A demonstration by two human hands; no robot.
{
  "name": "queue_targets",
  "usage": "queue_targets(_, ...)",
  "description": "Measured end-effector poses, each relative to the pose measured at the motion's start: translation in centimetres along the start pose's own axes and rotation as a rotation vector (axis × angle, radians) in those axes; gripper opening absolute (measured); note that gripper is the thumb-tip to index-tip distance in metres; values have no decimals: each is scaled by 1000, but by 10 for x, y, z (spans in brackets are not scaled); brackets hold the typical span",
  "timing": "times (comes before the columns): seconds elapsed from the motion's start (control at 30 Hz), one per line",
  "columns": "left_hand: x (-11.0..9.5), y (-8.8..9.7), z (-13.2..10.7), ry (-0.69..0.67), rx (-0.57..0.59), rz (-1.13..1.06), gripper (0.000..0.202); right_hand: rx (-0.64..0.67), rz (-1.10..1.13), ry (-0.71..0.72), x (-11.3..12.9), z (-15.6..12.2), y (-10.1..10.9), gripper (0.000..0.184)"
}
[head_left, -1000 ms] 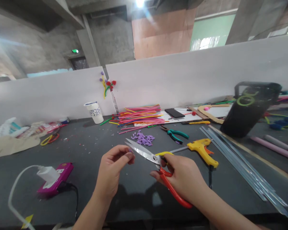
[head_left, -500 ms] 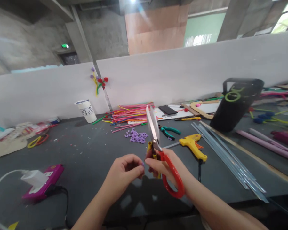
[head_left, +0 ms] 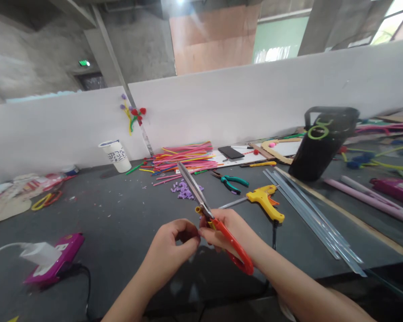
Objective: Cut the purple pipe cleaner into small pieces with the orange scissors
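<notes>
Scissors in hand, near centre of the dark grey bench (head_left: 121,214). The right hand (head_left: 233,223) holds the orange-handled steel scissors (head_left: 204,208) above the bench. Its lower fingers are curled through the long handle loop. The 2 blades are shut and slant up toward the far left, which probably keeps the tips clear of both hands.

The left hand (head_left: 174,243) sits just left of it. Thumb and forefinger are pressed together in a pinch, tips touching the right thumb and forefinger just below the scissor pivot. Whatever is pinched is too small to make out. The hands are brought together close in front of the camera, likely so that something small can be handled by fingertip.

Around them:
- pile of small purple cut pieces (head_left: 184,190), just beyond the blades
- green-handled pliers (head_left: 233,181), right of that pile
- yellow hot glue gun (head_left: 267,203), right of the hands, lying on its side
- spread of pink, yellow and green craft sticks (head_left: 184,158), far centre against the white partition
- white paper cup (head_left: 116,155), far left
- magenta device with a white plug (head_left: 55,259), near left
</notes>
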State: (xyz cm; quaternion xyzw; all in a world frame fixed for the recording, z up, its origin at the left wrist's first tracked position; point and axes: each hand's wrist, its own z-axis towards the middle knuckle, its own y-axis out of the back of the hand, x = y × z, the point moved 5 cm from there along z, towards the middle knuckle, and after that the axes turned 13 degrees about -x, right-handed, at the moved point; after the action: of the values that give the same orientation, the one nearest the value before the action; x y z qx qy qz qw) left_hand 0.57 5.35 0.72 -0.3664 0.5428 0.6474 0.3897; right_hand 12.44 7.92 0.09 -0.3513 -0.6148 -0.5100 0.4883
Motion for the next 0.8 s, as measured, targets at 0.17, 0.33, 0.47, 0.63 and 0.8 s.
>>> queue_targets(0.17,-2,2,0,7,0,-32,9,0,67,12,-5,2,-2,2)
queue_targets(0.33,2,-6,-2,223,116,-395,15,39,184,-21,4,0,-2,3)
queue_targets(0.47,7,-14,-6,407,181,-625,20,4,210,-10,8,-1,1,6)
queue_targets(0.63,9,-9,-6,400,152,-615,8,-38,229,-7,1,2,4,5)
queue_targets(0.8,7,-12,-7,405,199,-668,14,-11,248,-4,1,3,2,4)
